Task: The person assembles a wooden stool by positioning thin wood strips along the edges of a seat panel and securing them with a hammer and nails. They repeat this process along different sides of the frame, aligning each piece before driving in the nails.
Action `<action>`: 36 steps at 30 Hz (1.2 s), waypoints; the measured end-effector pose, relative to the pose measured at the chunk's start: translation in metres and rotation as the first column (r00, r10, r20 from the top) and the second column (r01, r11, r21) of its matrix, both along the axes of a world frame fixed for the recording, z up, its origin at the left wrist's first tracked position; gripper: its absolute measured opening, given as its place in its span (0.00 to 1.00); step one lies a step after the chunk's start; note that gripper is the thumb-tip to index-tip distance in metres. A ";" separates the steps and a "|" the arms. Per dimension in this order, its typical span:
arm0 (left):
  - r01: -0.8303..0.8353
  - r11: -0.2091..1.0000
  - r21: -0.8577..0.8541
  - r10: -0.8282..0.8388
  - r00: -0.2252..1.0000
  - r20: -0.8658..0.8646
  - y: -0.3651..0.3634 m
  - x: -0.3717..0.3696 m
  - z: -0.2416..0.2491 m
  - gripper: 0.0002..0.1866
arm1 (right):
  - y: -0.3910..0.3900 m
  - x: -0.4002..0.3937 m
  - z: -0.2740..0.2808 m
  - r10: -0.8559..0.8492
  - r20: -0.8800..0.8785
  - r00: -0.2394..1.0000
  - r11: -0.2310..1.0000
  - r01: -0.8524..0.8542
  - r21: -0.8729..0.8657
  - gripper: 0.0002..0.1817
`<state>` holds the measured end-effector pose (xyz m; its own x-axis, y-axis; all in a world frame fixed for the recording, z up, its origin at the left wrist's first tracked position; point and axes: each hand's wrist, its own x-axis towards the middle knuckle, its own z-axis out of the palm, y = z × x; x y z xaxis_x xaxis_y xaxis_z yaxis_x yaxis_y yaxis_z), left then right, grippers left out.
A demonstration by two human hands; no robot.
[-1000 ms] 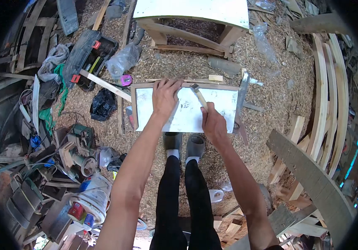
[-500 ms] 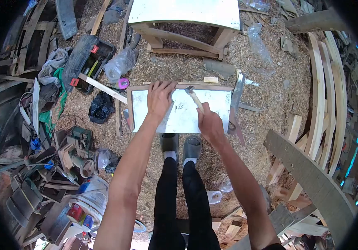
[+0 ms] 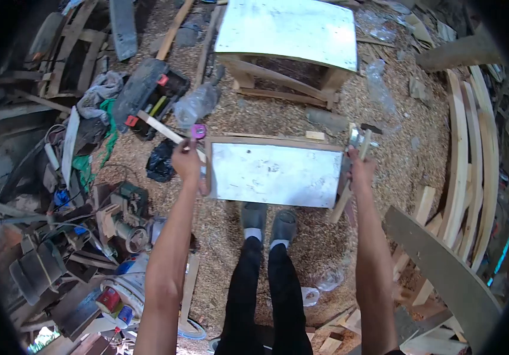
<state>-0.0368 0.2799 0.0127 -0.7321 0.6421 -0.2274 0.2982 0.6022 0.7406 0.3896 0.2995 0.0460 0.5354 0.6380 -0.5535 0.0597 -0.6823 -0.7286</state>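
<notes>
On the left, a black toolbox [image 3: 139, 97] with red latches lies open on the wood chips. A thin wood strip [image 3: 158, 124] slants down from it to the left hand [image 3: 187, 164]. A black plastic bag [image 3: 159, 163] lies just to the left of that hand. The left hand is partly curled, with its fingers over the strip, just beside the left end of the white panel. I cannot tell if it grips the strip or only touches it. A pink tape measure [image 3: 198, 131] sits close by its fingertips.

The white panel [image 3: 275, 174] is in the middle, between the two hands. It has brown wood along its top and left edges, and gray slippers [image 3: 284, 225] are just below it. A small wood block [image 3: 315, 135] lies above its top right part.

The right hand [image 3: 361, 170] is closed around the wooden handle of a hammer [image 3: 345, 195], just past the panel's right end. The hammer's dark head points up, away from the slippers.
</notes>
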 end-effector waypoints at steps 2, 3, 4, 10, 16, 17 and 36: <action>0.057 0.997 -0.054 -0.052 0.994 0.097 -0.005 -0.006 -0.005 0.14 | 0.003 -0.001 0.001 0.021 -0.042 0.999 1.000 -0.022 -0.016 0.15; 0.047 0.998 -0.034 -0.039 0.977 0.208 -0.007 -0.009 -0.010 0.14 | 0.002 -0.005 0.002 0.032 -0.060 0.998 0.998 -0.035 -0.043 0.13; 0.036 0.999 -0.015 -0.029 0.947 0.320 -0.006 -0.009 -0.012 0.14 | 0.001 -0.012 0.004 0.041 -0.070 0.997 0.998 -0.044 -0.044 0.13; 0.193 0.980 -0.039 -0.189 0.979 0.081 0.005 0.020 0.020 0.13 | 0.003 -0.017 0.001 0.040 -0.026 0.999 0.999 -0.040 0.002 0.10; 0.312 0.949 0.038 -0.314 0.945 0.091 0.003 -0.001 -0.005 0.11 | 0.001 -0.007 -0.023 0.098 -0.040 0.994 0.985 -0.091 0.149 0.13; 0.386 0.922 0.032 -0.387 0.922 0.032 0.005 -0.002 0.003 0.11 | 0.003 -0.006 -0.025 0.104 -0.041 0.994 0.984 -0.097 0.148 0.13; 0.541 0.840 0.043 -0.534 0.810 0.244 0.025 -0.019 0.018 0.12 | 0.007 -0.004 -0.010 0.206 0.187 0.960 0.976 -0.216 0.029 0.12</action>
